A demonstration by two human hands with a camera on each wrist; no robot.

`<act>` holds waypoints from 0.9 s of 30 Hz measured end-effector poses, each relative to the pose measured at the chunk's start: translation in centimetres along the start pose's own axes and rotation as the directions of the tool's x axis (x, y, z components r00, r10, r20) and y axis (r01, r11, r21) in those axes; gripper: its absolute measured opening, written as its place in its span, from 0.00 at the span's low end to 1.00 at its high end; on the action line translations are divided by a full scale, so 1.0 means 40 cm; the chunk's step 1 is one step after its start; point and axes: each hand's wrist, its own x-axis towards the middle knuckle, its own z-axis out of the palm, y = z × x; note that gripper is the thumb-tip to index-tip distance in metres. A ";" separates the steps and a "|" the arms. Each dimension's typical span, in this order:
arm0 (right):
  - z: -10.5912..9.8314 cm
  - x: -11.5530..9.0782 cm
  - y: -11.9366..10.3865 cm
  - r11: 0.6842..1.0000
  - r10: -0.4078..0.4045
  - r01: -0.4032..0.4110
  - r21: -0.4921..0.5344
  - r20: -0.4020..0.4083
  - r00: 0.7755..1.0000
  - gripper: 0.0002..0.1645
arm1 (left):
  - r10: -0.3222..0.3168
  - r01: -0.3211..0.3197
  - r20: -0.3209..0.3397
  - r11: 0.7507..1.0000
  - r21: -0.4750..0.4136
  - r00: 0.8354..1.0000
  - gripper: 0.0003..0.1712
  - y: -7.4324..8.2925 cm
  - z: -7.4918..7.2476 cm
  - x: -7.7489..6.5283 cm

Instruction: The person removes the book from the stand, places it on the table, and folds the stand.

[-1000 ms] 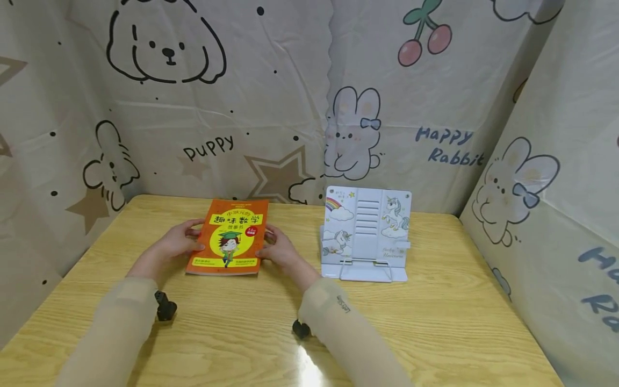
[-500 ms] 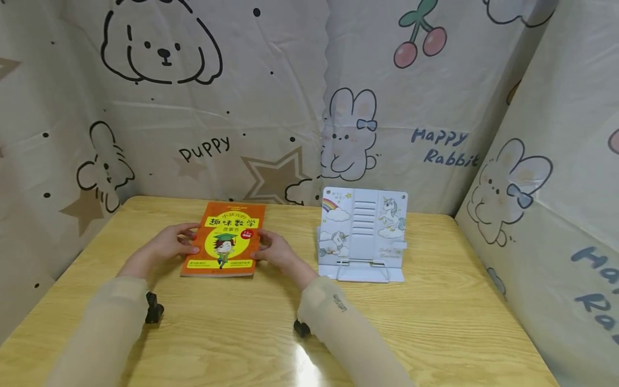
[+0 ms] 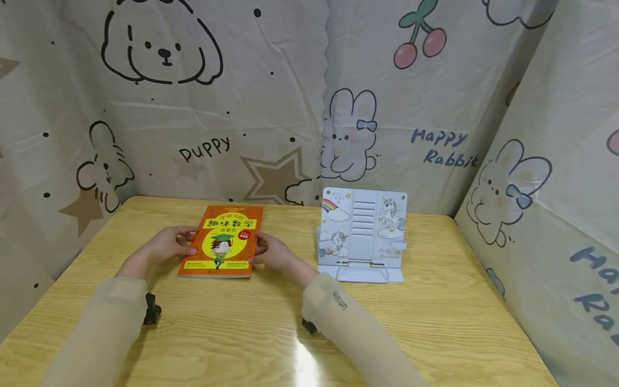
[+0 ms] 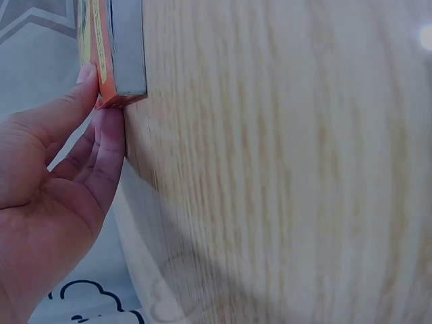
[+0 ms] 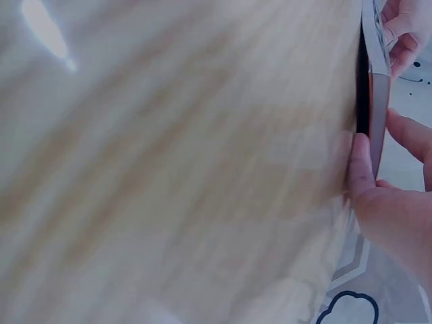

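Observation:
An orange and yellow paperback book (image 3: 220, 263) with a cartoon child in a green graduation cap lies face up at the left of the table in the head view. My left hand (image 3: 169, 244) grips its left edge. In the left wrist view, the thumb of my left hand (image 4: 61, 155) is on the cover and its fingers are under the edge, beside the grey page block (image 4: 128, 47). From the opposite side my right hand (image 3: 278, 252) pinches the book's right edge. The right wrist view shows the thumb of my right hand (image 5: 395, 209) and a finger on either face.
To the right of the book, a white unicorn-print book stand (image 3: 364, 226) stands upright with a wire holder at its base. The wooden table (image 3: 445, 312) backs onto a cartoon-printed curtain (image 3: 271, 97), which also hangs along both sides.
The book has shifted slightly left and nearer to me, with both hands moving along with it. The head view has turned a little; the stand has stayed in place.

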 end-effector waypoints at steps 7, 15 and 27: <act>-0.002 0.000 -0.007 0.996 0.021 -0.020 -0.083 0.005 1.000 0.47 | -0.012 0.012 0.003 1.000 0.007 1.000 0.38 -0.002 0.002 0.001; 0.002 0.000 -0.017 0.979 0.036 -0.037 -0.201 -0.009 0.999 0.46 | -0.010 0.010 -0.001 1.000 0.020 1.000 0.38 -0.001 0.003 0.002; -0.041 -0.031 -0.029 0.953 0.031 0.021 -0.301 0.166 0.986 0.47 | -0.039 0.039 -0.003 0.998 0.039 0.999 0.37 0.022 0.004 -0.011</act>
